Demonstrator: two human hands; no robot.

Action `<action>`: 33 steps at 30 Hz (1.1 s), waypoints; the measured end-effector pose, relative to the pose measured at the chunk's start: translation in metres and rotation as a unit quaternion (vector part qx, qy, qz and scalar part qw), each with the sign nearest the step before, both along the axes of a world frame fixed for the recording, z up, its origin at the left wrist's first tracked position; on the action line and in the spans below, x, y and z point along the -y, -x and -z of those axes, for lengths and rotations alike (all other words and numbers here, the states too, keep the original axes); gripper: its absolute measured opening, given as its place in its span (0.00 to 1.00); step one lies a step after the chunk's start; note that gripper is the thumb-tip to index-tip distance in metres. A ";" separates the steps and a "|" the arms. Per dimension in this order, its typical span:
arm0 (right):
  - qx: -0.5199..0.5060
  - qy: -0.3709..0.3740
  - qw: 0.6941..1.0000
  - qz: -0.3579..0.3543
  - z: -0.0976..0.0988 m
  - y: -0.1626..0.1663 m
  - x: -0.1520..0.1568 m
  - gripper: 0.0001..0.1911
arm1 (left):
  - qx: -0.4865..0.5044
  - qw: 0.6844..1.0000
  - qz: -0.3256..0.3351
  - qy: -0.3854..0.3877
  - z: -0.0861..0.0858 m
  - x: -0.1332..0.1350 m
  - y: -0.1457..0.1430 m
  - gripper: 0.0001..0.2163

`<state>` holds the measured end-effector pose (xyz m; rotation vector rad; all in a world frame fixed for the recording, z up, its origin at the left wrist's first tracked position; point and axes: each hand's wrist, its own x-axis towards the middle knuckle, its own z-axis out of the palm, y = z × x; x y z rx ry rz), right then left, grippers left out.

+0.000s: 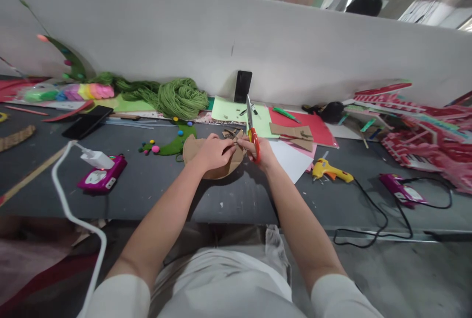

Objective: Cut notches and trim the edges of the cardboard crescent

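My left hand (216,153) is closed on a rounded piece of brown cardboard (221,170), its fingertips meeting those of my right hand at the far right edge. My right hand (260,153) carries scissors (254,136) with red and yellow handles, blades pointing up and away from the cardboard. The thumb and fingertips of that same hand also pinch at the cardboard edge. Small cardboard scraps (230,133) lie just beyond the fingertips. A green felt crescent (177,143) with coloured pompoms rests left of the cardboard.
Green yarn (182,99) and a propped phone (243,86) stand along the wall. To the right lie white paper (291,158), a yellow glue gun (332,170) with a black cord, and a purple power strip (401,190). Another purple power strip (103,175) with a white cable sits left.
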<state>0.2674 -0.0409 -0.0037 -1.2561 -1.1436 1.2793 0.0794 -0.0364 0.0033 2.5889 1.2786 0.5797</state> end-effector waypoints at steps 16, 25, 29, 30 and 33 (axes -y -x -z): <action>-0.252 -0.031 0.939 0.231 -0.005 -0.009 -0.015 0.19 | 0.431 0.837 -0.331 -0.058 0.009 -0.018 -0.001 0.32; -0.258 -0.047 0.952 0.160 0.002 0.001 -0.009 0.14 | 0.635 0.698 -0.087 0.319 0.010 -0.018 -0.010 0.18; -0.145 -0.003 0.988 0.046 0.006 0.006 -0.004 0.16 | 0.697 0.648 -0.181 0.249 0.005 -0.033 0.012 0.15; -0.115 0.009 0.993 0.017 0.007 0.008 -0.002 0.18 | 0.713 0.632 -0.191 0.237 0.004 -0.036 0.019 0.14; -0.053 0.039 0.996 -0.062 0.007 0.018 0.006 0.24 | 0.754 0.586 -0.210 0.209 -0.001 -0.044 0.039 0.12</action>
